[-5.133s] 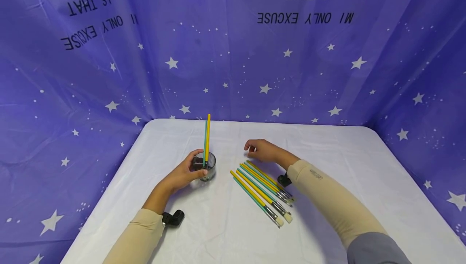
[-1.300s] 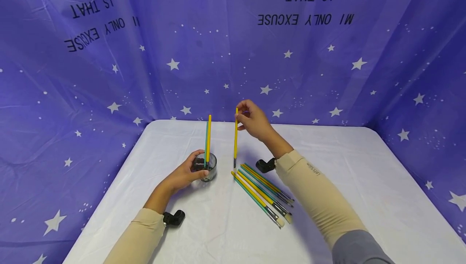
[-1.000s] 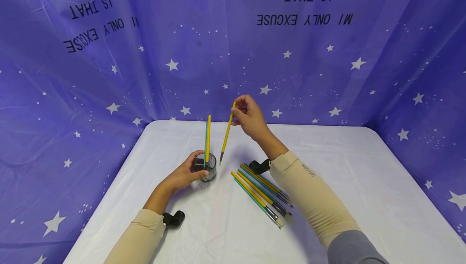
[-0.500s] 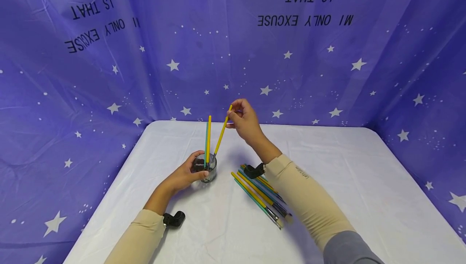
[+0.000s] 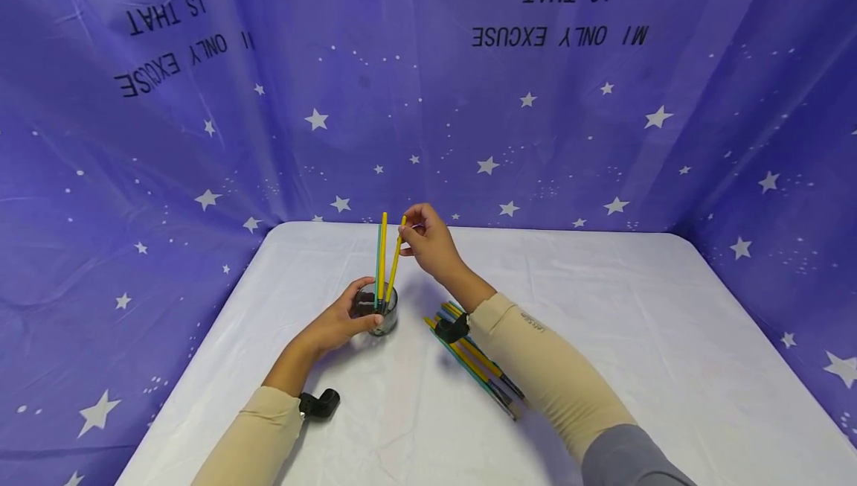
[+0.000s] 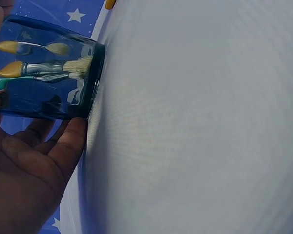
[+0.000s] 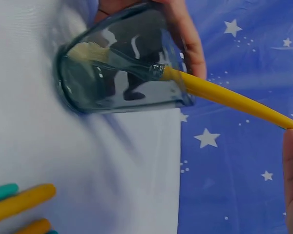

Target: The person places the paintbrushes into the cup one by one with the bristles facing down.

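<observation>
My left hand (image 5: 340, 322) grips a clear drinking glass (image 5: 388, 324) standing upright on the table. Inside it, bristles down, lean a thick yellow paintbrush (image 5: 382, 255) and a thin teal paintbrush (image 5: 378, 263). The fingers and thumb of my right hand (image 5: 434, 246) pinch another yellow paintbrush (image 5: 394, 270) near the top of its handle, tilted with its lower end in the glass. Through the glass wall in the left wrist view, its bristles (image 6: 57, 48) appear above the glass bottom, apart from the other bristles (image 6: 78, 67).
Several yellow and teal paintbrushes (image 5: 475, 362) lie side by side on the white tablecloth (image 5: 388, 426), partly hidden under my right forearm and its wrist camera (image 5: 451, 329). A purple star-patterned curtain (image 5: 428, 99) stands around the table's back and sides.
My right hand has taken a yellow paintbrush from the row, raised it upright, carried it left and lowered its bristle end into the glass. My left hand has stayed on the glass.
</observation>
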Tool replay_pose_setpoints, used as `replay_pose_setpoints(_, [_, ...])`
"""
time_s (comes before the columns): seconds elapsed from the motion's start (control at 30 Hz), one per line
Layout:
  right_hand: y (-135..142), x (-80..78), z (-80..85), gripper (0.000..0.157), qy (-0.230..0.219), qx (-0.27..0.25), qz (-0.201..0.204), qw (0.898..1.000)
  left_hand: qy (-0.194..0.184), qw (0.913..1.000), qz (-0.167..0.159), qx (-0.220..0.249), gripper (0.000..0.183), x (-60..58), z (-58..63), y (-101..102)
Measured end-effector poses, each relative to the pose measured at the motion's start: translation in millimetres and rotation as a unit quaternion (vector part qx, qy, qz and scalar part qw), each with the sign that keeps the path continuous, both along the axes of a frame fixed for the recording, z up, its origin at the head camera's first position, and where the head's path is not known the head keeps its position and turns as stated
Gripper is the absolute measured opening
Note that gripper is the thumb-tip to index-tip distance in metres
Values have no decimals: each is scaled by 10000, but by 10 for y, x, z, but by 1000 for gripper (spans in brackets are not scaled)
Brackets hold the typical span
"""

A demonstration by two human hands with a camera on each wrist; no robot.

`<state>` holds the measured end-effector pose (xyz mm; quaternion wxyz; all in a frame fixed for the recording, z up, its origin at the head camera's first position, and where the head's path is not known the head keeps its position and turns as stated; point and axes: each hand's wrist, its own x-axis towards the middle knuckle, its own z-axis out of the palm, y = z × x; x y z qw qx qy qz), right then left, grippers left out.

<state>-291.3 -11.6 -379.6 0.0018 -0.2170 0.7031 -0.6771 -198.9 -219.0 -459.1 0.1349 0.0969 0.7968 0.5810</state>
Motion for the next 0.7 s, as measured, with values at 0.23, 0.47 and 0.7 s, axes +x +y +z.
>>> replay_pose_setpoints(0.23, [-79, 3, -91, 19, -108, 176, 77, 9998, 50, 10000, -5, 3, 77, -5, -7, 8])
replay_pose_setpoints(0.47, [-111, -28, -139, 23, -129, 248, 26, 9996, 127, 9995, -93, 258, 76, -13, 5, 6])
replay_pose_setpoints(0.7, [-91, -48, -200, 34, -97, 445, 241, 9987, 142, 9995, -163, 210, 75, -13, -12, 9])
